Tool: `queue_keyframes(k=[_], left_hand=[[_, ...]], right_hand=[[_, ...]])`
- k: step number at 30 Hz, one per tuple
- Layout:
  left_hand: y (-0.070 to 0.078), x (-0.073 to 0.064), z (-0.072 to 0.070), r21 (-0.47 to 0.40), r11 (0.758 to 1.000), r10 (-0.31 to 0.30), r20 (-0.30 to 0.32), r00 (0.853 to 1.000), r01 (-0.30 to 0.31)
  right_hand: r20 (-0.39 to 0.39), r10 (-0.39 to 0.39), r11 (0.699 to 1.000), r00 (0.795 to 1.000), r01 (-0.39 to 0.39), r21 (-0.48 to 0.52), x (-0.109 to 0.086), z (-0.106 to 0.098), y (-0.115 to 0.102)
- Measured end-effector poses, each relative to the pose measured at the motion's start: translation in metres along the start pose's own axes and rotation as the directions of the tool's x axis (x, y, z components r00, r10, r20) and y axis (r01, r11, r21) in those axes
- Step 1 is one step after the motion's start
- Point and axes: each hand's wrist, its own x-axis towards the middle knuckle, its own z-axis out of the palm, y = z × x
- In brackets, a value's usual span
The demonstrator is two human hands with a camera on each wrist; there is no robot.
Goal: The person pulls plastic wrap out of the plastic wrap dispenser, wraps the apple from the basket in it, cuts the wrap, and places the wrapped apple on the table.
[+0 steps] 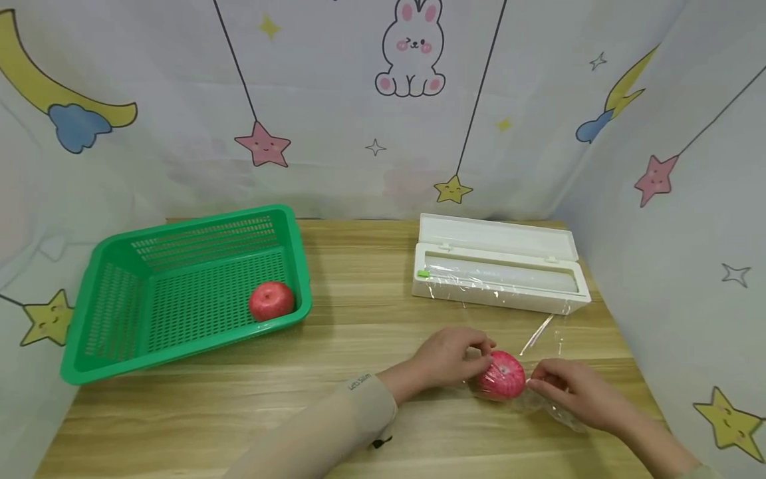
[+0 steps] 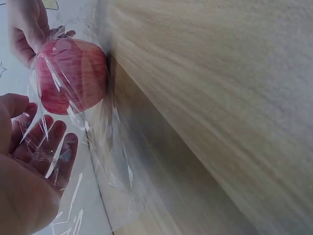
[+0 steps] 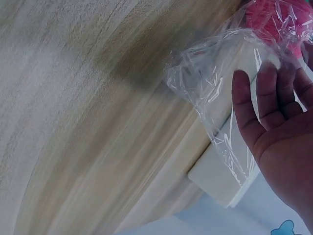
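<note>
the wrapped apple (image 1: pixel 501 376) sits on the near right part of the surface (image 1: pixel 359 286), between our two hands, with clear film (image 3: pixel 208 73) over and around it. our left hand (image 1: pixel 450 356) is at its left side, thumb and forefinger seeming to pinch the film there while the other fingers spread loosely behind; we judge this keeps the film taut. our right hand (image 1: pixel 577 392) is just beside the apple's right side, its thumb and forefinger together on a fold of film, the rest slack. working from opposite sides probably keeps the apple from rolling, with the surface bearing its weight.

beyond, on the far right, the white box (image 1: pixel 491 303) has its lid (image 1: pixel 497 236) tipped back, which leaves the film roll (image 1: pixel 503 274) within reach. we can't tell whether the film joins the roll. the green basket (image 1: pixel 299 266) is on the left, well apart from our hands, likely so the working area has room; a second apple (image 1: pixel 272 301) lies in its near right corner.
</note>
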Motion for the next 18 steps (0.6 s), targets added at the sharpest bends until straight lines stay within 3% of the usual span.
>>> queue_keyframes(k=[6, 12, 18], left_hand=[[-0.0026, -0.0011, -0.0007, -0.137, 0.990, -0.020, 0.013, 1.000, 0.022], [-0.0046, -0.0016, -0.0019, -0.149, 0.988, -0.032, 0.005, 0.999, 0.033], [-0.0064, -0.0023, -0.0018, -0.148, 0.988, -0.033, 0.016, 0.999, 0.035]], right_hand=[[0.016, -0.024, 0.998, 1.000, 0.023, 0.051, -0.0049, 0.0025, 0.0001], [0.113, 0.058, 0.990, 0.992, -0.071, 0.122, -0.0086, 0.0023, 0.0022], [0.086, 0.075, 0.986, 0.994, -0.086, 0.140, -0.0081, -0.0047, -0.0001]])
